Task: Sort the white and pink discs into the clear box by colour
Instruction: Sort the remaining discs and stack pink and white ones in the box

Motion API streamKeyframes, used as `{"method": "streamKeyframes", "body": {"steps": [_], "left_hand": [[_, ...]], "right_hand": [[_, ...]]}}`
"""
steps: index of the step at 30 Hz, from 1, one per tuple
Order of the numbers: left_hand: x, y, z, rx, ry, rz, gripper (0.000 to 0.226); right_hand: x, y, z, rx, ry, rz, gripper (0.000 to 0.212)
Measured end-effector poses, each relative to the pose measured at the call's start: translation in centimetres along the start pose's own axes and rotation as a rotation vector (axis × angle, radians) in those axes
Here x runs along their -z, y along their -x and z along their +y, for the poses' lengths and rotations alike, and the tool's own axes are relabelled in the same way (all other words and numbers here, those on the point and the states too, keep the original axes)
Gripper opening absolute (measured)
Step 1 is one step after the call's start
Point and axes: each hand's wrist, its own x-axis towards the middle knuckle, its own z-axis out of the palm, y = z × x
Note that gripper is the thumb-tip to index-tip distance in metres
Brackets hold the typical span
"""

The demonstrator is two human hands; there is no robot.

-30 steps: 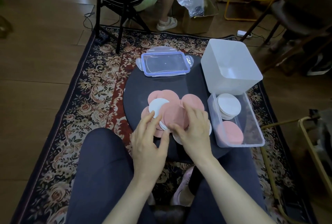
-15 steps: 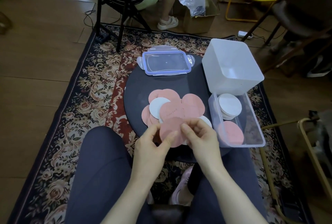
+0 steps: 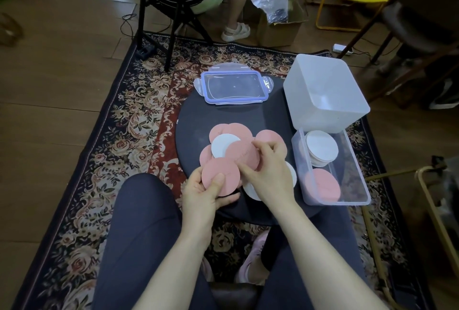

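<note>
1. The sorting looks partly done: the clear box (image 3: 357, 193) at the right edge of the round dark desk (image 3: 193, 120) already holds some discs, while a loose heap of them lies mid-desk.
2. Inside the box, a stack of white discs (image 3: 322, 148) sits at the far end and a pink disc (image 3: 323, 184) lies at the near end, so the colours are kept apart.
3. Left to sort, by my reading: several overlapping pink discs (image 3: 232, 129), a white disc (image 3: 223, 145) among them, and at least one more white one partly hidden under the right hand.
4. The left hand (image 3: 206, 191) holds a pink disc (image 3: 219, 175) just above the near desk edge, thumb pressed on its face and fingers beneath.
5. The right hand (image 3: 269, 173) reaches over the heap, fingers curled and pinching the edge of another pink disc (image 3: 244, 155).
6. A large white tub (image 3: 325, 91) stands behind the box and appears empty; a blue-rimmed lid (image 3: 234, 88) lies flat at the far side.
</note>
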Motion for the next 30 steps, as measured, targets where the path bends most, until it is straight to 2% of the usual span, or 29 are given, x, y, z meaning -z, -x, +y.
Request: {"method": "streamKeyframes", "body": {"steps": [4,6,7,9,12,15,18,22,25,27,30], "left_hand": [[0.3,-0.2,-0.2,0.015,0.012,-0.002,0.022],[0.3,-0.2,-0.1,0.028,0.025,-0.007,0.024],[0.4,-0.1,0.0,0.026,0.025,-0.012,0.025],[0.4,0.2,0.1,0.003,0.015,-0.026,0.031],[0.4,0.8,0.1,-0.047,0.02,-0.042,0.047],[0.3,1.4,0.2,-0.039,0.037,-0.077,0.051],[-0.2,2.0,0.1,0.025,0.032,-0.143,0.039],[-0.7,2.9,-0.1,0.069,0.034,-0.154,0.03],[-0.5,2.9,-0.2,0.053,0.041,-0.116,0.031],[-0.2,2.7,-0.3,0.047,0.049,-0.08,0.033],[-0.1,2.6,-0.3,0.032,0.054,-0.048,0.036]], "right_hand": [[-0.3,0.1,0.5,-0.004,-0.095,0.089,0.039],[-0.2,0.2,0.7,-0.013,-0.231,0.136,0.018],[-0.1,0.4,0.8,-0.034,-0.311,0.155,0.013],[0.5,1.2,0.9,-0.075,-0.447,0.211,0.018],[1.4,3.2,0.9,-0.111,-0.583,0.302,0.013],[1.5,5.3,1.1,-0.185,-0.686,0.236,0.014],[1.2,6.4,1.2,-0.219,-0.734,0.103,0.012],[0.9,6.6,1.1,-0.142,-0.599,-0.018,0.008],[1.3,5.9,1.3,-0.079,-0.43,-0.034,0.004],[1.8,4.7,1.3,-0.025,-0.301,0.032,0.01],[2.2,2.3,1.0,0.044,-0.078,0.09,0.031]]}}
